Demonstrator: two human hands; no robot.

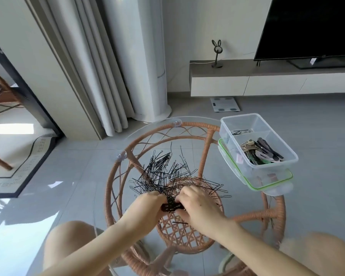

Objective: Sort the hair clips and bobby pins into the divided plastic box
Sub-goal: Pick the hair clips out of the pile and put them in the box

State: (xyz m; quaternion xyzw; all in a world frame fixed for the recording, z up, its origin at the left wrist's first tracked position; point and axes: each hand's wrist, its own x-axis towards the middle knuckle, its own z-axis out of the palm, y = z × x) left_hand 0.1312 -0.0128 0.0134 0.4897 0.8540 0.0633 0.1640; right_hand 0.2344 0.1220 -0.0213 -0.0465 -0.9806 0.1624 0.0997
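Observation:
A loose heap of black bobby pins (165, 176) lies on the round glass table top (147, 126). At its near edge my left hand (147, 206) and my right hand (197, 204) meet and together pinch a small bundle of bobby pins (170, 207). The divided clear plastic box (283, 144) stands at the table's right edge. Its far compartment holds a few bobby pins (239, 132); its near compartment holds several brown and dark hair clips (261, 152).
The box sits on its green-rimmed lid (271, 186). Under the glass is a woven rattan table frame (187, 236). My knees show at the bottom left and right. Curtains, a white column unit, a TV cabinet and a floor scale stand behind.

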